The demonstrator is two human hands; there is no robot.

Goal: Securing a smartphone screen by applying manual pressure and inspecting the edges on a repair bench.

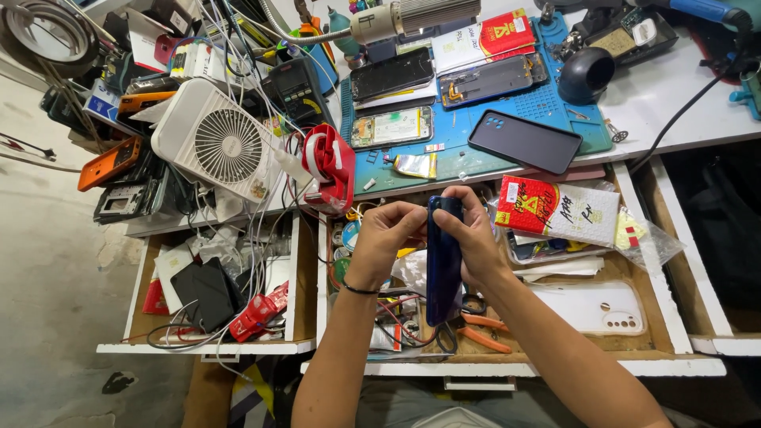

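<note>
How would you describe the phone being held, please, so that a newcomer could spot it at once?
Start at the blue mat on the white bench, then drop to the open drawer below it. Above that drawer both hands, left hand and right hand, pinch the top of a phone. Unlike the phones lying flat, it is glossy dark blue and held lengthwise.

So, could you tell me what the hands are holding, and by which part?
A dark blue phone, held edge-on by its upper end between the left hand and right hand.

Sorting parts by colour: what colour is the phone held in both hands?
Glossy dark blue phone, seen best in the head view.
</note>
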